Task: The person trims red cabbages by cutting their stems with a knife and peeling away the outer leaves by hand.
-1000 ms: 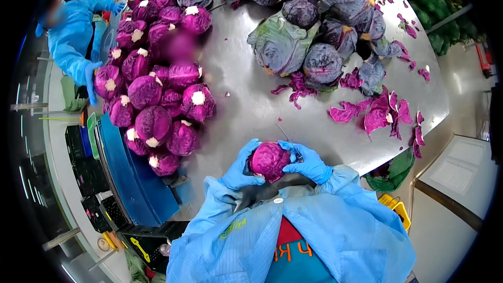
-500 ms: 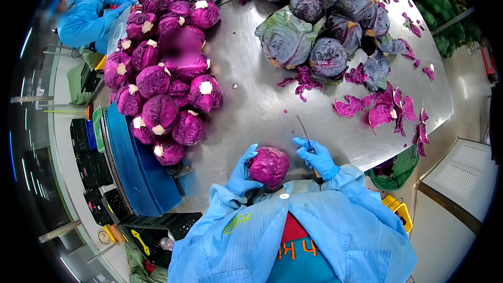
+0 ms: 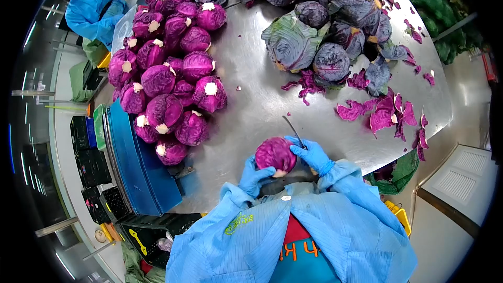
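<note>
A peeled purple cabbage (image 3: 274, 154) is held low over the near edge of the steel table (image 3: 251, 99), its pale stem end turned down toward me. My left hand (image 3: 253, 177), in a blue glove, grips it from the left and below. My right hand (image 3: 313, 156), gloved too, is closed round a knife (image 3: 294, 130) whose thin blade points up and away; its fingertips are at the cabbage's right side. Peeled cabbages (image 3: 159, 80) with pale cut stems are heaped on the left, and darker unpeeled ones (image 3: 331, 62) lie at the far right.
Torn purple leaves (image 3: 383, 115) are scattered on the right. A blue panel (image 3: 139, 162) and black crates (image 3: 93, 165) stand at the left. A co-worker in blue (image 3: 97, 8) is at the far left. A green net bag (image 3: 401, 174) is below the table's right edge.
My right hand has moved back against the cabbage with the knife. The cabbage has turned, so its stem end now shows at the bottom. The co-worker's posture has changed.
</note>
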`<state>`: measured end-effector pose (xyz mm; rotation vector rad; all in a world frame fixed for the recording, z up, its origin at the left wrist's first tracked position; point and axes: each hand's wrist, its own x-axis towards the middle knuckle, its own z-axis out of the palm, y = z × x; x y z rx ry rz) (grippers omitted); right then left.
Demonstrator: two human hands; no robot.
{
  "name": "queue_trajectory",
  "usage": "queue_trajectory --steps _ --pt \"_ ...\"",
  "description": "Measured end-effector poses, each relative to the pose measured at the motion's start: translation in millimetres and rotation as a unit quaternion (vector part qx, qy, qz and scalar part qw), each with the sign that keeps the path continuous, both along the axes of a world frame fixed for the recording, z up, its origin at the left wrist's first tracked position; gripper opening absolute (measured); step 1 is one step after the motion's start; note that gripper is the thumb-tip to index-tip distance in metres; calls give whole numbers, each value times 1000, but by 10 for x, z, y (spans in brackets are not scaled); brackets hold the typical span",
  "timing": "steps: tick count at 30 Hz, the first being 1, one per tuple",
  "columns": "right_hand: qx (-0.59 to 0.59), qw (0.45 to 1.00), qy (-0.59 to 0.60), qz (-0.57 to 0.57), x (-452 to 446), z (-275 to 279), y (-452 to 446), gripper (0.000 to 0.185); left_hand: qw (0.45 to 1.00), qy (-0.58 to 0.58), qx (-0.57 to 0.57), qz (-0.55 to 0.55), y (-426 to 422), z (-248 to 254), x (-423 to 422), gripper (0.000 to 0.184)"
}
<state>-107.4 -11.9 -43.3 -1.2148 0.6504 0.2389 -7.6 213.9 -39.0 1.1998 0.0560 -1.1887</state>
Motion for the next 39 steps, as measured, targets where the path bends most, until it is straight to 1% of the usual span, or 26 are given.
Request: queue_trajectory --steps 1,2,3,4,6,7,8,9,10,12,13,15,16,17,18,19,22,23,26,27,29,31,33,36,39 --pt "36 998 45 1 58 214 -110 55 995 100 12 7 -128 237 10 71" --pt "24 999 23 -8 87 230 -155 55 980 199 24 13 -220 358 5 68" --pt "11 1000 1 -17 102 245 -195 54 974 225 40 10 -277 320 -3 67" --pt "-2 999 -20 -26 114 279 -232 54 961 274 47 4 -327 295 28 71" --pt "8 999 7 -42 163 338 -255 51 971 156 179 28 -500 356 31 81" --pt "22 998 12 -52 200 337 -249 50 985 11 155 81 -586 282 -19 88" --pt "37 997 14 -61 226 319 -253 50 973 -137 127 133 -678 157 -75 97" --pt "54 996 6 -74 243 224 -242 50 937 -283 98 182 -731 91 -86 105" --pt "33 995 -33 -87 259 129 -207 50 917 -360 124 117 -747 133 -66 113" --pt "-7 988 -109 -112 269 -24 -120 49 848 -500 173 -17 -761 237 -44 128" --pt "-70 985 -112 -113 254 -76 -117 49 833 -521 185 -5 -768 139 -28 135" --pt "-197 967 -114 -116 197 -148 -186 48 872 -464 149 42 -816 116 -49 134" --pt "-213 970 -74 -87 172 44 -245 47 890 -432 132 66 -824 114 -68 134" --pt "-228 971 -34 -57 149 402 -338 47 893 -427 132 47 -817 108 -47 133" --pt "-243 970 6 -27 124 591 -397 46 896 -422 133 30 -797 106 -3 133" --pt "-314 948 -35 -26 24 412 -393 43 899 -417 134 12 -783 112 30 132" --pt "-414 905 11 94 -188 389 -358 42 827 -529 153 -113 -806 215 52 131" --pt "-479 872 -59 78 -252 416 -312 47 843 -501 147 -130 -841 135 -4 135" --pt "-505 852 -65 123 -325 620 -284 46 845 -507 124 -120 -970 170 -158 140" --pt "-504 854 -55 116 -342 603 -290 47 856 -485 123 -129 -998 150 -162 143" --pt "-502 851 -79 134 -345 515 -360 47 871 -460 108 -132 -978 20 -139 144" --pt "-494 848 -101 163 -316 419 -432 47 852 -485 131 -144 -960 27 -112 143" --pt "-485 843 -122 199 -267 348 -535 47 790 -558 186 -169 -952 77 -53 142" --pt "-435 848 -131 273 -148 357 -717 48 886 -405 158 -160 -950 25 -1 143" --pt "-424 841 -117 315 -30 446 -851 49 903 -371 151 -154 -998 72 20 137"
